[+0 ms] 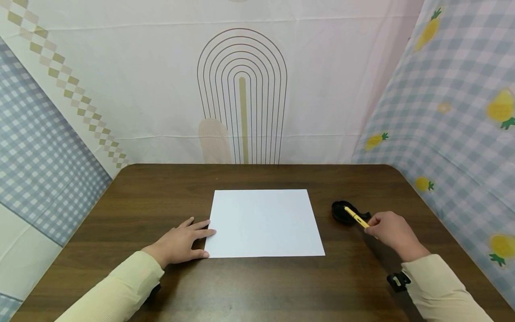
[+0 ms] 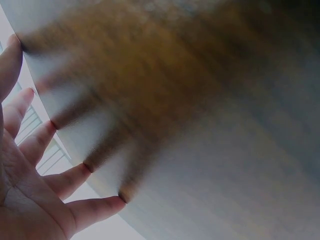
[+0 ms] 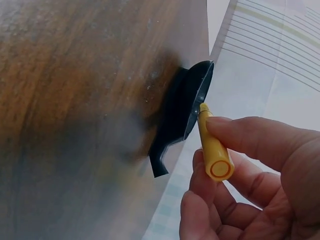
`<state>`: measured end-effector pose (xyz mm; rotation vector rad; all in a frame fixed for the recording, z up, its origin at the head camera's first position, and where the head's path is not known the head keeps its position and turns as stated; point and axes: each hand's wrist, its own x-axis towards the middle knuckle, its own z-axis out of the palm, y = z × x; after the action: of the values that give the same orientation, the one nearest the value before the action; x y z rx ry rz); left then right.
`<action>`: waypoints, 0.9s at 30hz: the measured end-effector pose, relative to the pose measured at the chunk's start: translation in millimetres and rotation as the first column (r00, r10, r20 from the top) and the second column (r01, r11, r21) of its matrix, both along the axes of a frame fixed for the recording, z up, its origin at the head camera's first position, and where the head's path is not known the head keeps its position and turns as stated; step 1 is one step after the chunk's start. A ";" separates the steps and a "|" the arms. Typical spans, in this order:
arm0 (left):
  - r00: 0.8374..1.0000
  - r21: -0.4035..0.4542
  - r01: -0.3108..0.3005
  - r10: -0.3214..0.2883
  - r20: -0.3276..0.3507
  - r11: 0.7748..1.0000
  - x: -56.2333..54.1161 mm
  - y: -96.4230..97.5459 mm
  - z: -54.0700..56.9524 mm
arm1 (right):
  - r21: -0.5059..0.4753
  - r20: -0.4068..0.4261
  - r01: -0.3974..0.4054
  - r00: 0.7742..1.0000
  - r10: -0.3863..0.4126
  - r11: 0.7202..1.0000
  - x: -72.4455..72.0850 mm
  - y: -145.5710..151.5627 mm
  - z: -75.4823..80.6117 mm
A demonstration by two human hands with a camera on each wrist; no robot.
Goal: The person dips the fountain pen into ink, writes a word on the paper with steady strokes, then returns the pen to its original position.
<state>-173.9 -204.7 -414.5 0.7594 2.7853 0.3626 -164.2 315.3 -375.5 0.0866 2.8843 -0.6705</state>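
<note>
A white sheet of paper [image 1: 265, 223] lies flat in the middle of the table. At its left edge my left hand [image 1: 181, 241] rests with fingers spread, a few fingertips on the paper; the left wrist view shows the straight fingers [image 2: 70, 180] touching the surface. My right hand [image 1: 392, 232] pinches a slim yellow pen [image 1: 356, 217] between thumb and fingers. The pen's far end is over a small black dish with a short handle [image 1: 342, 212], right of the paper. In the right wrist view the yellow pen [image 3: 214, 150] shows its round end toward the camera, its tip at the black dish's rim [image 3: 200, 95].
The brown wooden table [image 1: 257, 290] has rounded far corners. Behind it hangs a white cloth printed with arches [image 1: 322, 89]. Checked cloths hang at both sides, the right one [image 1: 450, 147] with pineapples. A black wrist device [image 1: 398, 281] sits by the right sleeve.
</note>
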 end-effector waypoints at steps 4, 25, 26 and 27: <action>1.000 0.002 0.003 -0.003 -0.005 1.000 0.3 0.3 0.8 | 0.008 -0.008 -0.007 1.000 0.007 1.000 -2.7 -0.6 1.8; 1.000 0.012 0.005 -0.005 -0.024 1.000 1.8 0.7 1.1 | 0.031 0.016 -0.017 1.000 0.017 0.999 -7.1 -1.2 6.9; 1.000 0.012 0.007 -0.006 -0.023 1.000 2.0 0.7 1.4 | 0.031 0.016 -0.014 1.000 0.014 0.999 -7.3 -1.2 6.6; 1.000 0.012 0.007 -0.006 -0.023 1.000 2.1 0.7 1.4 | 0.030 0.017 -0.012 1.000 0.011 0.999 -7.5 -1.1 6.3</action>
<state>-171.7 -204.0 -413.1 0.7800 2.8042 0.3717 -171.7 314.2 -369.2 0.0788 2.8772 -0.6219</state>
